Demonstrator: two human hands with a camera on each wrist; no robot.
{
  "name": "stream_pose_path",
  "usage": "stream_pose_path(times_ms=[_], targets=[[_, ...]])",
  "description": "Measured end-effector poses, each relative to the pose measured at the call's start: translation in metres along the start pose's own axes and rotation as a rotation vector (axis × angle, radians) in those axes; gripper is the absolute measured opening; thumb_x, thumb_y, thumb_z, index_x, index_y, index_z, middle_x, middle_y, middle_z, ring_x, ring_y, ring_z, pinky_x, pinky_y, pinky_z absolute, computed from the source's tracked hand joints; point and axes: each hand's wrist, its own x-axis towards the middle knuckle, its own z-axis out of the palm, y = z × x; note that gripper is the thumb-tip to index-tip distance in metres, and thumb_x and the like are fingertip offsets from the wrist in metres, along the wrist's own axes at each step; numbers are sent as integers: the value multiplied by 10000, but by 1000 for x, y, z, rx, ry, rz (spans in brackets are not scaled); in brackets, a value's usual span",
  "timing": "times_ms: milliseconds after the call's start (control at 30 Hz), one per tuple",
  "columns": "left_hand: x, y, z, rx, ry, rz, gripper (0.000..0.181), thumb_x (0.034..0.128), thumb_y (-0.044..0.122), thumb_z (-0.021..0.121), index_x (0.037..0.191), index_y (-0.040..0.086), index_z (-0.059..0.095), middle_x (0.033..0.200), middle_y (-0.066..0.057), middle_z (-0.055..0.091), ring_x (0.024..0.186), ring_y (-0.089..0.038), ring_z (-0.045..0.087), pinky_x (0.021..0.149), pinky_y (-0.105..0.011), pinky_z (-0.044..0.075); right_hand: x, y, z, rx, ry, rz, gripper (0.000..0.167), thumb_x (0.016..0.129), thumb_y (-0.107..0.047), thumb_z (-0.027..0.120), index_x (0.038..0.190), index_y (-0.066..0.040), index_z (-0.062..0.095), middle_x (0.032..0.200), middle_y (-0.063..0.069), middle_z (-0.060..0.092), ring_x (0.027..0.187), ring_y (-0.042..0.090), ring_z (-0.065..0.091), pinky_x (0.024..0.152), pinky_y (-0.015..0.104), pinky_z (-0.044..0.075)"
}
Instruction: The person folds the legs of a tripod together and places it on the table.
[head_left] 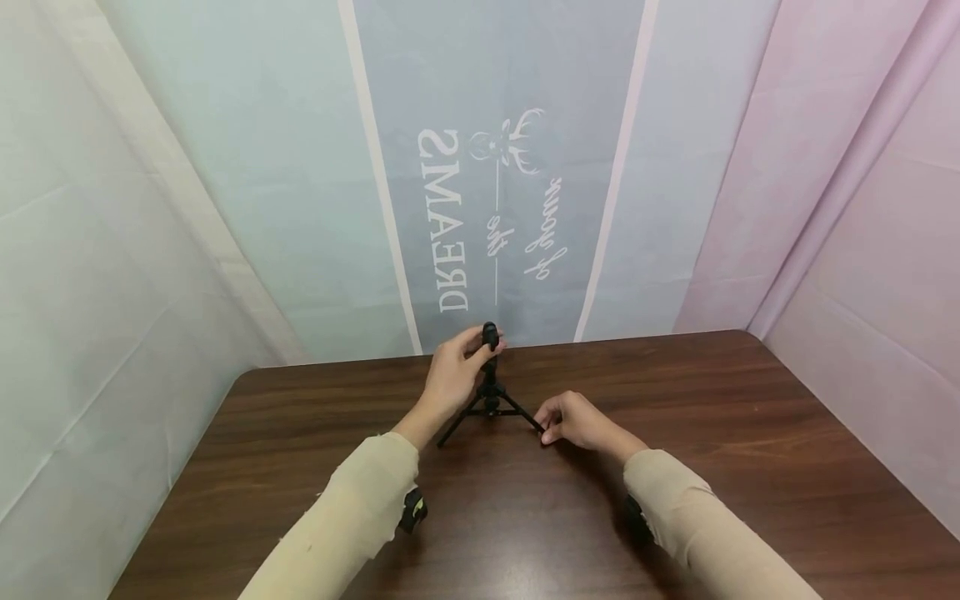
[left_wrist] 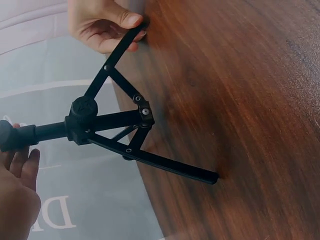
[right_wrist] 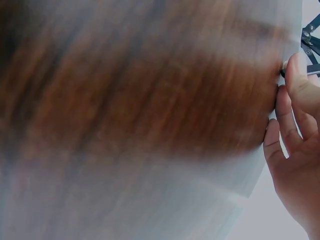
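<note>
A black mini tripod [head_left: 491,392] stands upright on the table with its legs spread. My left hand [head_left: 452,372] grips its top part, thumb on the near side. In the left wrist view the left hand [left_wrist: 17,195] has its fingers behind the tripod's upper post [left_wrist: 50,131]. My right hand [head_left: 573,419] pinches the foot end of the right leg between thumb and fingers. The right hand [right_wrist: 300,130] shows at the right edge of the right wrist view, by the leg tip. Hinged braces [left_wrist: 125,84] join the legs to the central column.
The brown wooden table [head_left: 510,517] reaches back to a fabric backdrop [head_left: 495,83] with printed letters. Fabric walls stand at the left [head_left: 97,250] and right [head_left: 885,275]. A dark wrist device [head_left: 412,510] sits beneath the left sleeve.
</note>
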Motion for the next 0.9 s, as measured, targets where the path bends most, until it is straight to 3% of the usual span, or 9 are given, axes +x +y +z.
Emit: stream_pose_path(times_ms=[333, 900], targets=[[-1, -4, 2, -45, 28, -2, 254, 1024, 216, 581, 1261, 211, 672, 1093, 67, 731, 1025, -99, 674, 730, -325, 518, 3, -8, 2, -31, 37, 75, 128, 736, -16, 838, 833, -51, 762, 738, -39, 667, 688, 76, 595, 650, 252, 526], [-1, -7, 9, -88, 76, 21, 259, 1012, 226, 594, 1256, 189, 673, 1126, 55, 723, 1048, -112, 673, 846, -372, 527, 4, -9, 0, -56, 6, 45, 139, 736, -8, 837, 842, -57, 761, 742, -39, 679, 687, 65, 624, 652, 253, 534]])
